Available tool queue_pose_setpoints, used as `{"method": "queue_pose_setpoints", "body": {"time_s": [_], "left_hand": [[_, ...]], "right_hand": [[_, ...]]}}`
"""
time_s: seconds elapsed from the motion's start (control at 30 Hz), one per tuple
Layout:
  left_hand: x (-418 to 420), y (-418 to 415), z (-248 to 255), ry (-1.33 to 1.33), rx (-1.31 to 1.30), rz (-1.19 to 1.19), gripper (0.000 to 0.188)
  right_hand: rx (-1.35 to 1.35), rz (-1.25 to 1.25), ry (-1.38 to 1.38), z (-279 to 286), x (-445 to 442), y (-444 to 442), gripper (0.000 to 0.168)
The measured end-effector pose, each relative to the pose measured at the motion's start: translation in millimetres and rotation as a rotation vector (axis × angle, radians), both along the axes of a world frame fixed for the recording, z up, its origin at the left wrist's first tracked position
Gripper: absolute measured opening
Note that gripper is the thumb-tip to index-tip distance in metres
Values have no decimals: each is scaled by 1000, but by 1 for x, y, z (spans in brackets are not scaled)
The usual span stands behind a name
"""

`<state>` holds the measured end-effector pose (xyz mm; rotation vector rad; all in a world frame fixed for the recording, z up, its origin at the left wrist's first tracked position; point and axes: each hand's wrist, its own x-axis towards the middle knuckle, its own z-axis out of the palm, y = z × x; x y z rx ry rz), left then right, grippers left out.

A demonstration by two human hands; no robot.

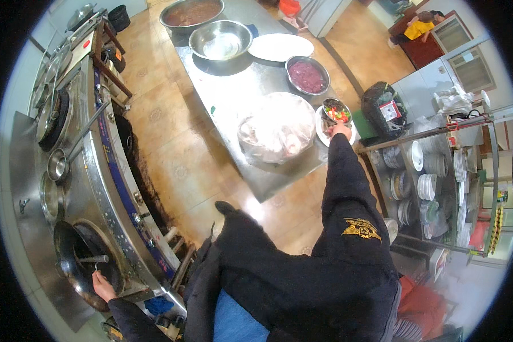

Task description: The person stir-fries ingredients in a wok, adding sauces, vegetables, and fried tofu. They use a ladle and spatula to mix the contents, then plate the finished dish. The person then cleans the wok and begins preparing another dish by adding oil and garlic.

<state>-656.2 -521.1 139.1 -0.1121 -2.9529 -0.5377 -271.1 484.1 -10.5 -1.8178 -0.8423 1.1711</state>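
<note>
My right hand point(340, 129) is at the near side of a small bowl point(337, 112) of chopped red and green peppers and dark food, its fingers closed on the rim. The bowl is over a white oval plate point(324, 136) that bears dark food, at the metal table's right edge. On the far left, my left hand point(104, 285) holds a thin metal handle or hook by the wok point(70, 273) on the stove. A pale rod-like handle point(93, 259) juts across the wok's opening. What the wok holds is too dark to tell.
The steel table point(260, 188) bears a plastic-covered basin point(278, 128), a bowl of reddish-purple food point(308, 76), an empty steel basin point(220, 40) and a white platter point(281, 47). A ladle point(59, 164) rests on the stove. Racks of plates point(427, 187) stand at right; a person in yellow point(418, 29) is far off.
</note>
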Motion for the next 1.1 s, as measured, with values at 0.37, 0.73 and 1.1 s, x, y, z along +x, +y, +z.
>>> {"method": "queue_pose_setpoints", "body": {"time_s": [0.37, 0.73, 1.1], "left_hand": [[-3, -18, 9, -187, 158, 125, 23], [22, 143, 83, 168, 447, -38, 25], [119, 277, 100, -514, 1456, 68, 26]], "right_hand": [[75, -2, 78, 7, 0, 3, 21], [401, 767, 39, 133, -101, -106, 15], [-72, 1978, 248, 228, -288, -456, 12]]}}
